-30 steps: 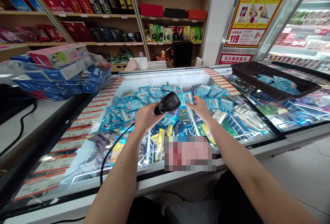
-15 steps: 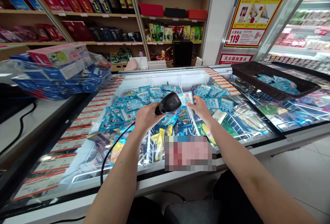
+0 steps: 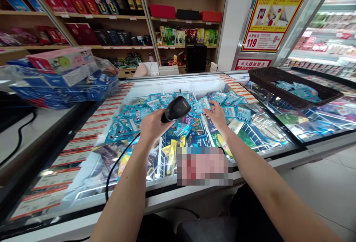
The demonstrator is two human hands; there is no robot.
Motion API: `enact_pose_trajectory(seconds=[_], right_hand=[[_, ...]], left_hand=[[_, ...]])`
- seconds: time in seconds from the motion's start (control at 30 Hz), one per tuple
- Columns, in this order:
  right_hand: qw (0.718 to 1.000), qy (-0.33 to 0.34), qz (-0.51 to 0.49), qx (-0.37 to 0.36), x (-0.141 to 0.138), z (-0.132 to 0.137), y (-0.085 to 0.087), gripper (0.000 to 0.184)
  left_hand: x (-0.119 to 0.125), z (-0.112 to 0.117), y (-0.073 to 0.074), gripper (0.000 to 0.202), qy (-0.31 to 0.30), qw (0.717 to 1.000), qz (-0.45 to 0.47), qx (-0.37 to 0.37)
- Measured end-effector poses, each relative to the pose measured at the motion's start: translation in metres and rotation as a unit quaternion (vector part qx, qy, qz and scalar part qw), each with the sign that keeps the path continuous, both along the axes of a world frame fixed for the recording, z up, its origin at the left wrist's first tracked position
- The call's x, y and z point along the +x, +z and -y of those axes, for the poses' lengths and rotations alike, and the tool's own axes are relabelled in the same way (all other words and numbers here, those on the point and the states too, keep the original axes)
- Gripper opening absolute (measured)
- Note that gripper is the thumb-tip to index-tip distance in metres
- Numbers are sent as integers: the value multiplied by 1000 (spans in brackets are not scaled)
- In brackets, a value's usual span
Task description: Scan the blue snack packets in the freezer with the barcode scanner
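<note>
The left hand [image 3: 151, 125], fingers clamped on a corded scanner [image 3: 178, 108], points its head rightward at a blue packet [image 3: 201, 104] just beside it, pinched crosswise in the right hand's [image 3: 217, 115] fingers above the freezer [image 3: 172, 82]; packet print unreadable, the poster [image 3: 275, 8] reads "119".

The left hand [image 3: 151, 125] lifts the black scanner [image 3: 175, 109] a little higher; the right hand [image 3: 215, 115] lowers the blue packet [image 3: 201, 104] toward the pile.

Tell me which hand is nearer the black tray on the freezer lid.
Right. The right hand, at a blue packet, lies left of the black tray; the left hand grips the scanner farther left still.
</note>
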State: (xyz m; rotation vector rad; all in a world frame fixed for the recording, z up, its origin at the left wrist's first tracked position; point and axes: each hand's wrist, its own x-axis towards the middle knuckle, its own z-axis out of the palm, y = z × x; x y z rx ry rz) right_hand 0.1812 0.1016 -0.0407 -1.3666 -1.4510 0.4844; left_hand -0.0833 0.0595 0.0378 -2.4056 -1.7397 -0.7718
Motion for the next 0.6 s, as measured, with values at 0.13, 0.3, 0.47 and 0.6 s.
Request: enact_pose_trajectory(seconds=[0.13,0.3,0.47,0.6], right_hand=[[993,-99,61,30,5,3,5,52],[956,-242,165,2,24,7,10,38],[910,-328,255,12,42,10,11,35],[896,-332,295,25,41,13,11,34]], left_hand=[[-6,-3,0,42,37,999,8,15],[-9,-6,-2,41,57,998,7,35],[-12,-8,-4,41,73,997,-7,32],[-14,-8,-5,41,80,996,-9,35]])
